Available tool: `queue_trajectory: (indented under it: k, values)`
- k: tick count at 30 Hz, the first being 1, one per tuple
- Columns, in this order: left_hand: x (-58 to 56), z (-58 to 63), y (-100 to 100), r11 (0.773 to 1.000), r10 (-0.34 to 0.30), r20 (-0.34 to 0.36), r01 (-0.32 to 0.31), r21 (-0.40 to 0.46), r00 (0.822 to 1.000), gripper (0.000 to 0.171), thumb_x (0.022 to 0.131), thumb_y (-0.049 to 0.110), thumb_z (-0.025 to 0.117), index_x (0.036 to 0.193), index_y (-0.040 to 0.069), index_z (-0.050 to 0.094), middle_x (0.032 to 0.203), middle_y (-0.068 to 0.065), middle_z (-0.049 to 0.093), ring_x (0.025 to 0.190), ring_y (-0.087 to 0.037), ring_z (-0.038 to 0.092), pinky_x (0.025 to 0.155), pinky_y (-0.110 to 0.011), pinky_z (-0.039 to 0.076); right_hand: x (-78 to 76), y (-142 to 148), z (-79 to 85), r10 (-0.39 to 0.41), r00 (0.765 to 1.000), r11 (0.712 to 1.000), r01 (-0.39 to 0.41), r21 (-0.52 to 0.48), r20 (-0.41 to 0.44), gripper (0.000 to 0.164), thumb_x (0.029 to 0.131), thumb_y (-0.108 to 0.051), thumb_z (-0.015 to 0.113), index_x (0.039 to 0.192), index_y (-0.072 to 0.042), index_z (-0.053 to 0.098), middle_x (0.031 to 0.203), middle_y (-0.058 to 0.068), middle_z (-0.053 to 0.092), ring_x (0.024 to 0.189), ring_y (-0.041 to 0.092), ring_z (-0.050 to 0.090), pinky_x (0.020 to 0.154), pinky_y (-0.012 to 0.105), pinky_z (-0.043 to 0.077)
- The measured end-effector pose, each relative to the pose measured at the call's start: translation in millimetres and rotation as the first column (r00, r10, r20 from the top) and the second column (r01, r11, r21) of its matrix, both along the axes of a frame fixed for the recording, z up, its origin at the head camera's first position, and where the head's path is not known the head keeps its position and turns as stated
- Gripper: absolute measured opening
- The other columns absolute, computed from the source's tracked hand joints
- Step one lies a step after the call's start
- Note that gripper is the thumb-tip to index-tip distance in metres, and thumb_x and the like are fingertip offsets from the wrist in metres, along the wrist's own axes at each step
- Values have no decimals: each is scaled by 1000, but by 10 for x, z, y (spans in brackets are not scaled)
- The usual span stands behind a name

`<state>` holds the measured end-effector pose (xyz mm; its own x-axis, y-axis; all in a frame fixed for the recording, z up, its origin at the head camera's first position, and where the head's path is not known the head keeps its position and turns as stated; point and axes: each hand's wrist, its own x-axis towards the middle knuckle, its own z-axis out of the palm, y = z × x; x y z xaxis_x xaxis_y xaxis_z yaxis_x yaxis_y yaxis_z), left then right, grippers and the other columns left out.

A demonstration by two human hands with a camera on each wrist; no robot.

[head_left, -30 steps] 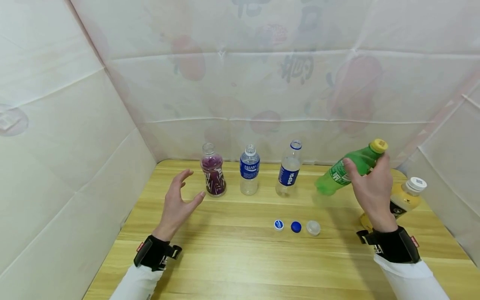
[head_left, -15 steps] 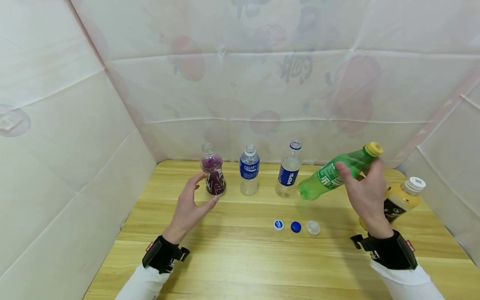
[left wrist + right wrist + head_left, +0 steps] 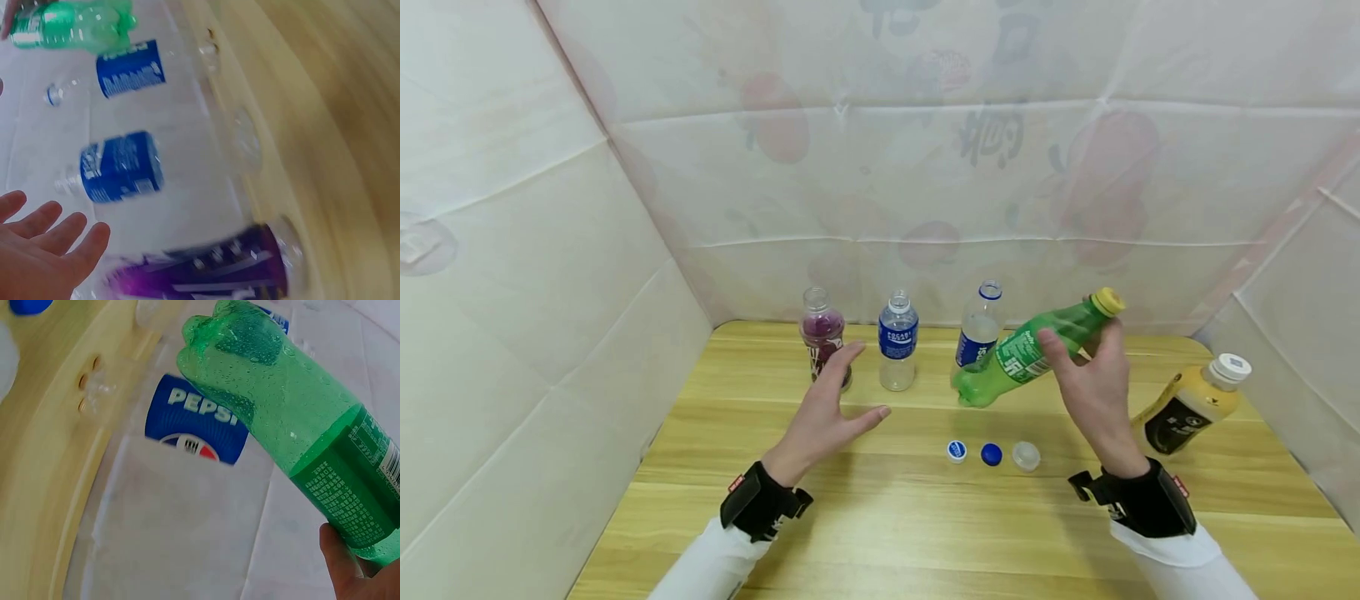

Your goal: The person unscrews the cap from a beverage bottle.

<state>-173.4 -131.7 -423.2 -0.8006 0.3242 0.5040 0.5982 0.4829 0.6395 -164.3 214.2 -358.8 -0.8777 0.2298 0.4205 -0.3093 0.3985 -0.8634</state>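
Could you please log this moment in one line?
Right hand: holds green bottle, capped, tilted; left hand: holds nothing; Pepsi bottle: uncapped; three loose caps: on table

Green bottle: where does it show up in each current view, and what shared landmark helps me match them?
Head: green bottle right of centre, tilted, held in the right hand.
Left wrist: green bottle at top left, lying sideways in the picture.
Right wrist: green bottle slanting from top centre to the right edge.
Shared landmark: the blue Pepsi label, next to it in all three pictures.
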Motion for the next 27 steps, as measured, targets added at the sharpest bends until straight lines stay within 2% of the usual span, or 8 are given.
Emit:
queue_trajectory:
  k: [8, 14, 20, 27]
  values:
    - [-11, 136, 352, 997, -77, 94, 76, 9, 993, 100, 84, 32, 86, 162, 7, 29, 169, -11, 26, 153, -33, 27, 120, -60, 27, -19, -191, -42, 75, 996, 996, -76, -39, -44, 67, 102, -18, 67, 157, -10, 31, 128, 10, 57, 113, 13, 61, 89, 15, 54]
    - [-43, 175, 592, 990, -142, 81, 143, -16, 987, 105, 83, 30, 88, 162, 6, 24, 171, -11, 19, 154, -31, 25, 121, -55, 27, -45, -340, -75, 152, 987, 985, -156, -67, -58, 67, 102, -18, 66, 158, -8, 28, 136, 11, 58, 115, 15, 61, 92, 18, 54]
    - [-75, 191, 750, 994, -87, 84, 92, -65, 993, 107, 83, 40, 88, 163, 7, 25, 172, -8, 17, 154, -29, 27, 120, -55, 30, -55, -449, -128, 194, 979, 978, -199, -69, -64, 70, 101, -14, 68, 158, -3, 27, 136, 11, 57, 115, 20, 61, 90, 19, 55]
    - [-120, 172, 870, 995, -14, 101, 24, -100, 995, 108, 80, 47, 88, 162, 10, 27, 170, -11, 24, 151, -32, 33, 117, -56, 35, -48, -537, -165, 249, 965, 962, -256, -93, -76, 71, 101, -10, 67, 158, -3, 26, 140, 15, 54, 121, 32, 60, 91, 20, 56]
